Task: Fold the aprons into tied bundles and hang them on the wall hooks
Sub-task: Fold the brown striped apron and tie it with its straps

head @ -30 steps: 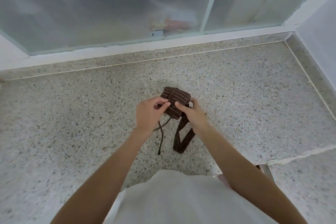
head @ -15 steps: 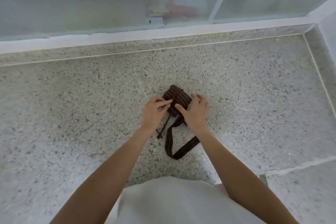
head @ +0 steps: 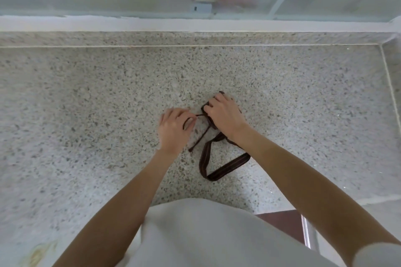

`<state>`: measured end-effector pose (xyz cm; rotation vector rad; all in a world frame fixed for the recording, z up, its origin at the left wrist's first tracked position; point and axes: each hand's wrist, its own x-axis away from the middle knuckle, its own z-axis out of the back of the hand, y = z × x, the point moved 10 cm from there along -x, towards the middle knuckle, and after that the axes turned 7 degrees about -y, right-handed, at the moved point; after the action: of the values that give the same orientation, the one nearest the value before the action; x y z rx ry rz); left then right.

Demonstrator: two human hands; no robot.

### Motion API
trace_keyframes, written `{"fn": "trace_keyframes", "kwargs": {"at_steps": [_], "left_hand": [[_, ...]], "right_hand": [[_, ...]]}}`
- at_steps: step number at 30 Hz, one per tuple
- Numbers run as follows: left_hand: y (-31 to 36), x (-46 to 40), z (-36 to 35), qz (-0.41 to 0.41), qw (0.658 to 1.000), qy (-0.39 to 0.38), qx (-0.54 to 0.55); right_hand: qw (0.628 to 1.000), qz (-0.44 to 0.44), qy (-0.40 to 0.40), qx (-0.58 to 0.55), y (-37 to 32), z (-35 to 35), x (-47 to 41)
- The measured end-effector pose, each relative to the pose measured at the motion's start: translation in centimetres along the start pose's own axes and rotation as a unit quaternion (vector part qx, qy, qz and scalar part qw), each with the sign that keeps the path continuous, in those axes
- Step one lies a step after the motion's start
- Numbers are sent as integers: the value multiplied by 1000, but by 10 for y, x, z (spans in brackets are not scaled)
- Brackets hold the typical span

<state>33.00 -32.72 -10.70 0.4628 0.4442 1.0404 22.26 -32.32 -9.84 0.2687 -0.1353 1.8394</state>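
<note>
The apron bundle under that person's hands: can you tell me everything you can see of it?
The apron bundle is a small, tightly folded packet of dark brown cloth with thin pale stripes, lying on the speckled terrazzo counter. The right hand presses down on it and hides most of it. A thin dark tie string runs from it, pinched taut by the left hand, its loose end trailing on the counter. A wider striped strap loop lies flat nearer the person.

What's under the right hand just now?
The folded apron bundle lies on the counter beneath the right hand, which covers most of it. Only dark edges show; any knot is hidden.
</note>
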Motion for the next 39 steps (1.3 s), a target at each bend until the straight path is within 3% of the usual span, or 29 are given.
{"fn": "trace_keyframes", "kwargs": {"at_steps": [2,5,9,13,17,20,24,27,30,33,35,37,39], "left_hand": [[12,3,-23,-38,994,-84,-55],[8,15,-65,18,952,-276,-133],[3,10,-69,47,934,-322,-149],[-20,-14,-43,49,950,-271,-149],[-10,-35,-30,-4,966,-230,-120],[-3,-33,-27,12,972,-211,-103],[2,-24,-27,-8,976,-207,-64],[6,-19,-23,-37,977,-204,-51],[4,-16,-23,-43,976,-208,-42],[6,-17,-23,-26,977,-210,-7],[11,-18,-22,-8,976,-207,60],[4,-17,-21,81,959,-189,195],[-11,-11,-33,183,920,-188,290]], "right_hand": [[999,39,-10,35,-10,-8,-5],[992,118,-32,34,-28,-18,-5],[992,102,-66,15,-27,-22,-7],[994,61,-89,22,-23,-33,-2],[999,-12,-29,-43,-12,-23,-2],[988,-32,4,-151,-5,-21,-3],[945,-103,-6,-312,17,-31,1],[922,-109,-2,-371,23,-29,3],[929,-67,-12,-363,18,-28,3],[952,-9,-19,-307,4,-29,3],[947,-16,-10,-320,4,-29,4],[934,-31,-10,-355,9,-30,4],[921,-39,-35,-385,13,-31,4]]}}
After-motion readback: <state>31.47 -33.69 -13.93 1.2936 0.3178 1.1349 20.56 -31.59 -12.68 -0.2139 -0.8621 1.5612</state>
